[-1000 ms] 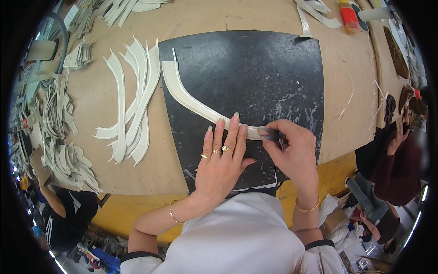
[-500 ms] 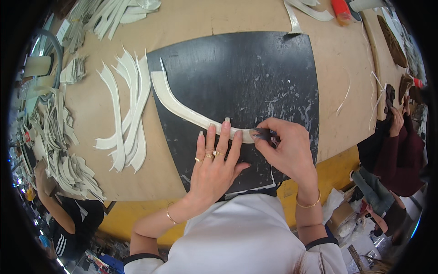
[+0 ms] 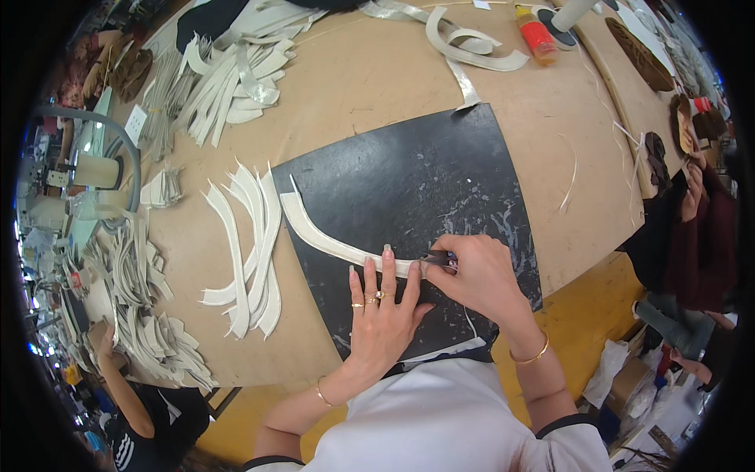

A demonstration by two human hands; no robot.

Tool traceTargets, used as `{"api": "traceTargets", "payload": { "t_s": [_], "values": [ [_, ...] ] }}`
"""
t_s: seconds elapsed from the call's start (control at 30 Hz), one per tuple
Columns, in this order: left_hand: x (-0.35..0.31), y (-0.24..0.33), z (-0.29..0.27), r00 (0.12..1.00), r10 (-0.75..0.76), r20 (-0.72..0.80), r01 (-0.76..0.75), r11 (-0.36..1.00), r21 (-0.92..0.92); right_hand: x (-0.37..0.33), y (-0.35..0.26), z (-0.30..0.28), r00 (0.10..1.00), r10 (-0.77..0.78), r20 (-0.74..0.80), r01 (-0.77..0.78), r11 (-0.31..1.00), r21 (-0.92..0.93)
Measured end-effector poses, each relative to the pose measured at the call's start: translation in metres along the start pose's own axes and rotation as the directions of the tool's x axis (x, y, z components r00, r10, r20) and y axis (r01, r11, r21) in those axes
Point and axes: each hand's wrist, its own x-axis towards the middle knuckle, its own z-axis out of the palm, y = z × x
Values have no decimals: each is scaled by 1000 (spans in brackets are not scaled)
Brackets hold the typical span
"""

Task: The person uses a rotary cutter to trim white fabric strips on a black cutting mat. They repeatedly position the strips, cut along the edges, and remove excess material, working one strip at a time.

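Note:
A curved off-white strip with a raised edge lies on a black mat in front of me. My left hand rests on the strip's right part, fingers spread and palm down, pressing from above. In my right hand are small dark thread snips, gripped between thumb and fingers. Their blades point left, at the strip's right end close to my left index fingertip. My right fingers hide most of the handles, and whether the blades touch the strip I cannot tell.
Several similar strips lie left of the mat. Bundles of pale pieces cover the far left. Loose curved strips and a red-and-yellow bottle lie at the back. Other people's arms show at both sides.
The view has shifted, so more of the table's far side shows. My right hand has brought the snips closer to my left index fingertip. My left hand still presses on the strip.

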Motion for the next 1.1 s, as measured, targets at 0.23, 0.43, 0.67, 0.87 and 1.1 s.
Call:
{"api": "traceTargets", "payload": {
  "t_s": [0.23, 0.43, 0.67, 0.87, 1.1],
  "values": [
    [1, -1, -3, 994, -17, -112, 25, 997, 70, -1, -3, 0, 1000, -4, 0, 4, 1000, -26],
    [-6, -18, -18, 993, -60, -100, 66, 996, 54, -8, -19, 19, 997, -70, -12, 70, 997, -34],
    [-24, -8, -13, 998, -40, -46, 26, 963, -268, -3, -16, 14, 992, -87, 94, 87, 996, 4],
    [-23, -2, -5, 993, -103, -65, 81, 956, -281, -3, -23, 15, 995, -66, 69, 68, 997, -21],
    [-20, -3, -7, 994, -108, -29, 100, 977, -190, -6, -22, 19, 997, -73, 33, 72, 997, 9]
  ]
}}
